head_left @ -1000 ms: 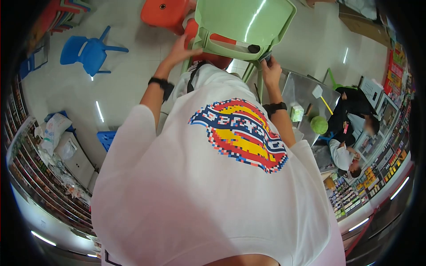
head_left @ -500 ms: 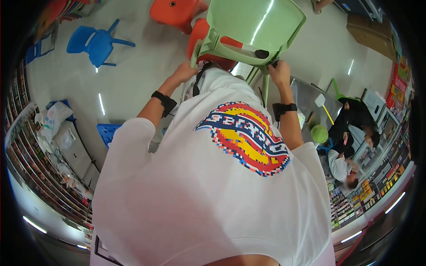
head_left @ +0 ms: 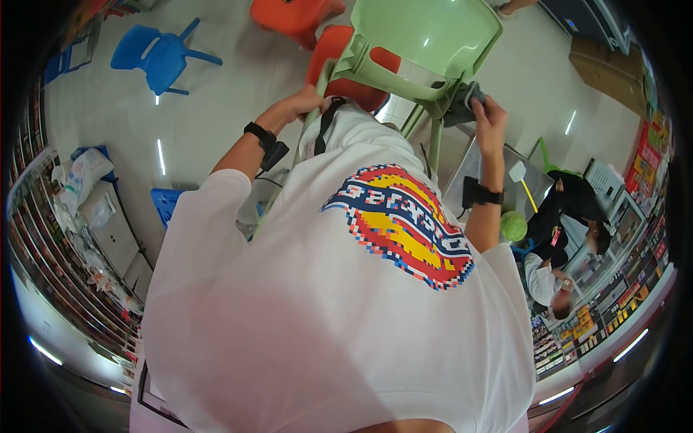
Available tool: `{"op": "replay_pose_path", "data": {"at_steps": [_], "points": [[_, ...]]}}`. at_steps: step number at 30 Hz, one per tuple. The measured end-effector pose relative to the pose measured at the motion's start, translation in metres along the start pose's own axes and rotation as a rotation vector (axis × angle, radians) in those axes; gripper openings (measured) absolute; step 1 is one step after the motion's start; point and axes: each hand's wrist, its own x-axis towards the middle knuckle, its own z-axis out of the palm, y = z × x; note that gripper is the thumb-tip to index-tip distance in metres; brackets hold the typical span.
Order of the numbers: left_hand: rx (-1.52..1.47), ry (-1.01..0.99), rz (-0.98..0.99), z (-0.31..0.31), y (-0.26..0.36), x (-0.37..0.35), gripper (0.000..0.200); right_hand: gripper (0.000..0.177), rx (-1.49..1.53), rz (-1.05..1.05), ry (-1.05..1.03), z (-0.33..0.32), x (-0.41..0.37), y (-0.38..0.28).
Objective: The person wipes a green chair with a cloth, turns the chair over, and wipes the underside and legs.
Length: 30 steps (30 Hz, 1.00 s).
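While the left hand grips one side of a pale-green moulded plastic chair, set beside orange-red plastic seats, the right hand, well apart, pinches a soft dark grey cloth at the opposite corner; firm bracing and flat, even pressure along the curves would likely serve best.
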Motion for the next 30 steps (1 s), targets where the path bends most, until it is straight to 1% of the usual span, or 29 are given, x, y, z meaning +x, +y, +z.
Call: {"op": "replay_pose_path", "data": {"at_steps": [1,2,3,5,6,8,9,10,12,13,15,16,18,19,22,23,24,26,28,29,30], "points": [[0.017,-0.029,-0.003,-0.001,0.002,0.000,0.016,0.024,0.335,-0.053,0.015,-0.008,-0.002,0.002],[0.015,-0.029,-0.004,-0.004,0.000,0.001,0.016,0.029,0.670,-0.103,0.029,-0.010,-0.005,0.003],[-0.002,-0.025,-0.001,-0.003,0.002,-0.001,0.016,0.029,0.669,-0.103,0.029,-0.020,-0.013,-0.004],[-0.016,-0.024,0.003,-0.002,0.002,0.001,0.015,0.042,1.782,-0.042,-0.324,-0.040,-0.028,-0.026],[-0.010,-0.018,-0.006,-0.003,0.002,0.002,0.014,0.042,1.780,-0.042,-0.317,-0.039,-0.029,-0.026],[0.001,-0.017,-0.006,-0.002,0.004,0.005,0.014,0.054,2.226,-0.157,-0.406,-0.037,-0.024,-0.024],[-0.002,-0.005,-0.008,-0.002,0.007,0.004,0.013,0.060,2.283,-0.153,-0.353,-0.034,-0.023,-0.024],[-0.005,0.009,-0.011,-0.002,0.009,0.002,0.012,0.060,2.281,-0.159,-0.351,-0.032,-0.025,-0.024],[0.000,-0.005,-0.003,-0.003,0.012,0.002,0.011,0.064,2.189,-0.087,-0.234,-0.025,-0.032,-0.020],[0.002,-0.019,0.004,-0.005,0.013,0.003,0.010,0.064,2.190,-0.091,-0.230,-0.021,-0.040,-0.009],[-0.016,-0.036,-0.009,-0.007,0.008,0.014,0.009,0.052,2.038,-0.033,-0.126,-0.018,-0.060,0.010],[-0.037,-0.055,-0.029,-0.008,0.007,0.016,0.008,0.052,2.040,-0.033,-0.125,-0.020,-0.066,0.009],[-0.080,-0.056,-0.035,-0.010,0.008,0.019,0.008,0.041,1.314,0.064,0.288,-0.024,-0.084,0.009],[-0.126,-0.058,-0.036,-0.007,0.010,0.019,0.010,0.041,1.313,0.076,0.291,-0.028,-0.094,0.010],[-0.133,-0.044,-0.029,-0.006,0.022,0.020,0.011,0.034,0.964,0.254,0.409,-0.031,-0.113,0.017],[-0.123,-0.054,-0.041,-0.006,0.026,0.021,0.011,0.033,0.791,0.217,0.394,-0.020,-0.115,0.020],[-0.120,-0.041,-0.038,-0.006,0.031,0.024,0.011,0.047,0.612,0.348,0.337,-0.008,-0.120,0.034],[-0.105,-0.024,-0.026,-0.001,0.038,0.034,0.012,0.053,0.291,0.395,0.132,0.039,-0.128,0.081],[-0.101,0.027,0.043,0.005,0.048,0.035,0.011,0.046,-0.160,0.433,-0.153,0.084,-0.136,0.073],[-0.014,0.023,0.031,0.008,0.057,0.028,0.014,0.046,-0.141,0.432,-0.147,0.099,-0.139,0.076],[0.001,0.032,0.033,0.012,0.061,0.024,0.014,0.041,-0.069,0.451,-0.105,0.112,-0.143,0.090]]}}
